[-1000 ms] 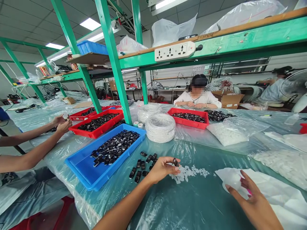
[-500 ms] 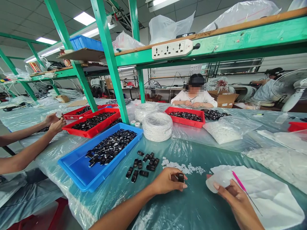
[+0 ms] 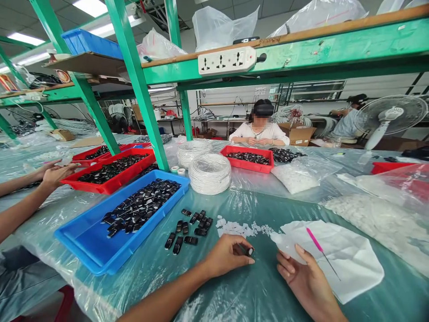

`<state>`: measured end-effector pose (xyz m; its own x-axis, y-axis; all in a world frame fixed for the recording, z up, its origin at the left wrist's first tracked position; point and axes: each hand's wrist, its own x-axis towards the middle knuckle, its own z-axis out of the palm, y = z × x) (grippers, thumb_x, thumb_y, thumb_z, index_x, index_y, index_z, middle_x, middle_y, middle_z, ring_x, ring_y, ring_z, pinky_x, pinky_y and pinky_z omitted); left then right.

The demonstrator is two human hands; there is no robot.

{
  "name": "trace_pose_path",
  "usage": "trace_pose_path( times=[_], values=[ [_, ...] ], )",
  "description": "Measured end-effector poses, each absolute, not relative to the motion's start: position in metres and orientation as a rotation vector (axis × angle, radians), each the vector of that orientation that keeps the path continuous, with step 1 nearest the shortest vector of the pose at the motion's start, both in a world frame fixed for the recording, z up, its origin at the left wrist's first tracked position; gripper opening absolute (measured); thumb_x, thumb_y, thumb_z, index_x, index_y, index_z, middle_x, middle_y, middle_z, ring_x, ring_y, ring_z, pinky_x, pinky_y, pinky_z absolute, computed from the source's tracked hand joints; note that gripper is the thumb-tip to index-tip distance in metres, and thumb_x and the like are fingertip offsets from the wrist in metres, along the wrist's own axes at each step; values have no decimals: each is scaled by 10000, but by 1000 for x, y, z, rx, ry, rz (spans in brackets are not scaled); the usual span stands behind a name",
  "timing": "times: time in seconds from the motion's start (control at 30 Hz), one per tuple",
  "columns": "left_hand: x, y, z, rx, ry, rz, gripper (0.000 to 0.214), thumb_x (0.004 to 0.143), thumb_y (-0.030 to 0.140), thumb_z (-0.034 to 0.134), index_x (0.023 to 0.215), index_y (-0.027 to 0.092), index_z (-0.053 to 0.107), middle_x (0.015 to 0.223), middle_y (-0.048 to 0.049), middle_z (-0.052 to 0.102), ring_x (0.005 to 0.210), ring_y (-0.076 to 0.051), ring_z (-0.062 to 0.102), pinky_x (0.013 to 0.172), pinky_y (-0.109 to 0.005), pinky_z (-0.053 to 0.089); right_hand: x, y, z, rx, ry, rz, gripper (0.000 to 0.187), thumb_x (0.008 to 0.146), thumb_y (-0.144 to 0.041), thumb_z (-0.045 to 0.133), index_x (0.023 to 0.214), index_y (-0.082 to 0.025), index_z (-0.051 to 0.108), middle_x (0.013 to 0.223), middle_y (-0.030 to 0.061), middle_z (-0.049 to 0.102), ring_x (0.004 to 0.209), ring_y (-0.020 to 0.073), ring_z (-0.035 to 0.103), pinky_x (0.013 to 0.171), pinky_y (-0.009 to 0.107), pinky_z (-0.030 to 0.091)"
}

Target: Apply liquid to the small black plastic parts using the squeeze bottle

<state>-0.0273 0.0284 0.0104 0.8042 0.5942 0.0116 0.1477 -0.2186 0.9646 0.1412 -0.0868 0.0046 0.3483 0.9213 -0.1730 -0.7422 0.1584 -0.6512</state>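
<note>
My left hand (image 3: 227, 255) is closed, pinching a small black plastic part (image 3: 248, 251) at its fingertips just above the table. My right hand (image 3: 301, 279) grips a small translucent white bottle (image 3: 286, 243), with a thin pink-handled needle tool (image 3: 321, 253) sticking out between its fingers over a white sheet (image 3: 351, 264). A scatter of tiny white pieces (image 3: 239, 229) lies just beyond both hands. Several loose black parts (image 3: 189, 228) lie to the left of my left hand, beside a blue tray (image 3: 87, 243) holding many more.
Red trays (image 3: 110, 172) of black parts, coils of white wire (image 3: 209, 174) and bags of white pieces (image 3: 378, 223) cover the plastic-sheeted table. Another person's hands (image 3: 56, 172) work at far left. One person sits across the table, behind a red tray (image 3: 250, 158). A fan (image 3: 389, 116) stands at right.
My left hand drew back from the white pieces toward me with the black part. My right hand lifted the bottle and needle tool off the white sheet and came closer to the left.
</note>
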Motion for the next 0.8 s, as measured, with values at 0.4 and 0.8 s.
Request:
trace_pose_path(
  times=[0.4, 0.8],
  values=[
    [-28, 27, 15, 1967, 571, 468, 314, 686, 387, 677, 884, 143, 676, 800, -61, 651, 662, -149, 565, 576, -209, 419, 133, -88, -8, -1204, -462, 950, 352, 715, -439, 632, 605, -202, 396, 521, -80, 277, 449, 74, 265, 434, 218, 297],
    [-29, 26, 19, 2134, 564, 476, 271, 732, 387, 640, 902, 180, 682, 817, -55, 642, 681, -153, 563, 596, -218, 414, 118, -94, 14, -1516, -804, 561, 347, 700, -525, 596, 804, -194, 589, 566, -18, 509, 493, 133, 442, 452, 230, 351]
  ],
)
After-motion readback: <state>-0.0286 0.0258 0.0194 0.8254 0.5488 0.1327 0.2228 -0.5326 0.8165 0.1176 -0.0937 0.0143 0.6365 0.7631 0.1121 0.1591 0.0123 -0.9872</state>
